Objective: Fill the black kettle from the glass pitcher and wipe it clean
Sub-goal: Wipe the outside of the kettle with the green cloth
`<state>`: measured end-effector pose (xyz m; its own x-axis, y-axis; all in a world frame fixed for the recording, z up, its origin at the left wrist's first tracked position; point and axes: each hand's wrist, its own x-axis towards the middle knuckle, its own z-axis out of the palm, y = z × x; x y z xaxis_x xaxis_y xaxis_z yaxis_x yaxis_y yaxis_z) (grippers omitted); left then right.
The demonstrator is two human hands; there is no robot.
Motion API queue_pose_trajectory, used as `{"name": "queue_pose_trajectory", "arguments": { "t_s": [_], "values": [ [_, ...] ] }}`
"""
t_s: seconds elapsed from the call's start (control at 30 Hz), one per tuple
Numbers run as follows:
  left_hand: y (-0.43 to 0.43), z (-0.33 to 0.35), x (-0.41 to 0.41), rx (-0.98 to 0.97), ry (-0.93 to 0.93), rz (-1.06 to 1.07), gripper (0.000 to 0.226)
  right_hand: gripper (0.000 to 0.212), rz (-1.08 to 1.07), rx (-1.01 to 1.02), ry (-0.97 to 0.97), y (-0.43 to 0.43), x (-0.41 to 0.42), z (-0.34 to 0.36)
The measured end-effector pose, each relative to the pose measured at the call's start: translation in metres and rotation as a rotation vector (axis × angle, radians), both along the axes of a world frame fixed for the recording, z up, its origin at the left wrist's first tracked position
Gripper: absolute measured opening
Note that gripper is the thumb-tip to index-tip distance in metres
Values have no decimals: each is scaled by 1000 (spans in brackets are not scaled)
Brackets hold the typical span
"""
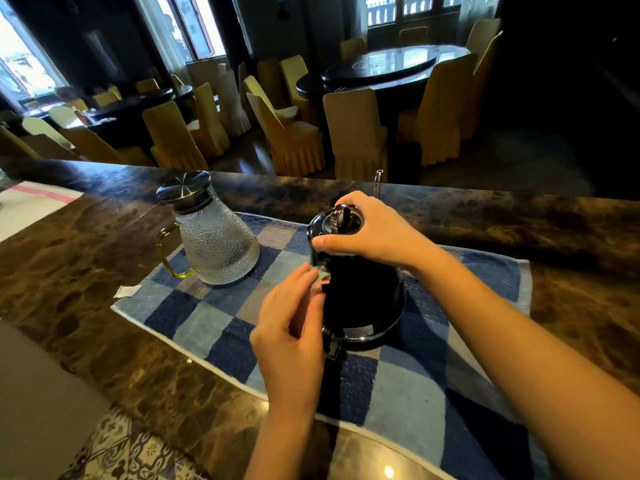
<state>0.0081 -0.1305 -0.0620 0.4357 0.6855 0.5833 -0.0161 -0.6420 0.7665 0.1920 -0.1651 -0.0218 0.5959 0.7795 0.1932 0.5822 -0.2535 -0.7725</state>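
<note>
The black kettle [360, 296] stands upright on a blue checked towel [398, 386] with its lid closed. My right hand [367, 230] grips the top of the kettle, fingers curled round the lid's rim beside the shiny knob. My left hand [294, 327] pinches a small pale cloth [322, 274] and holds it against the kettle's left side. The textured glass pitcher [216, 242], with a metal lid and a yellow handle, stands on the towel's far left corner, apart from both hands.
The towel lies on a dark marbled counter [104, 306]. A pink-striped white cloth [27, 206] lies at the far left. A thin glass tube [378, 183] stands behind the kettle. Beyond the counter are covered chairs [291, 133] and round tables.
</note>
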Motion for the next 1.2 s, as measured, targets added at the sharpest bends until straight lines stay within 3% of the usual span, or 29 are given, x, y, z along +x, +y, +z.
{"name": "queue_pose_trajectory", "arguments": {
  "t_s": [0.13,0.23,0.4,0.57,0.67,0.77,0.83,0.9,0.93,1.0,1.07,1.13,1.2],
  "values": [
    [19,24,5,-72,122,-117,17,77,-44,44,-12,-3,-5,0],
    [24,35,0,37,242,-157,15,71,-85,74,-8,-4,-9,-4],
    [24,42,-10,98,262,-217,15,64,-8,154,115,-12,-13,-9],
    [32,59,2,-180,96,-341,12,54,96,143,239,-28,-21,-8],
    [31,78,17,-311,-30,-420,14,44,52,364,199,-41,-32,6],
    [24,93,39,-397,-75,-490,16,34,177,482,273,-53,-41,19],
    [19,96,50,-352,-72,-508,20,26,145,573,378,-55,-41,20],
    [16,91,53,-196,-6,-509,20,12,-22,672,471,-56,-33,18],
    [19,84,54,-55,106,-454,28,13,-113,725,516,-57,-25,17],
    [28,61,54,239,473,-278,69,15,-220,812,593,-61,-8,15],
    [34,43,54,250,637,-200,92,14,-235,754,481,-60,3,10],
    [40,36,58,211,581,-246,96,13,-156,621,248,-51,2,0],
    [49,41,59,247,573,-320,92,10,10,504,145,-37,-8,-7]
  ]
}}
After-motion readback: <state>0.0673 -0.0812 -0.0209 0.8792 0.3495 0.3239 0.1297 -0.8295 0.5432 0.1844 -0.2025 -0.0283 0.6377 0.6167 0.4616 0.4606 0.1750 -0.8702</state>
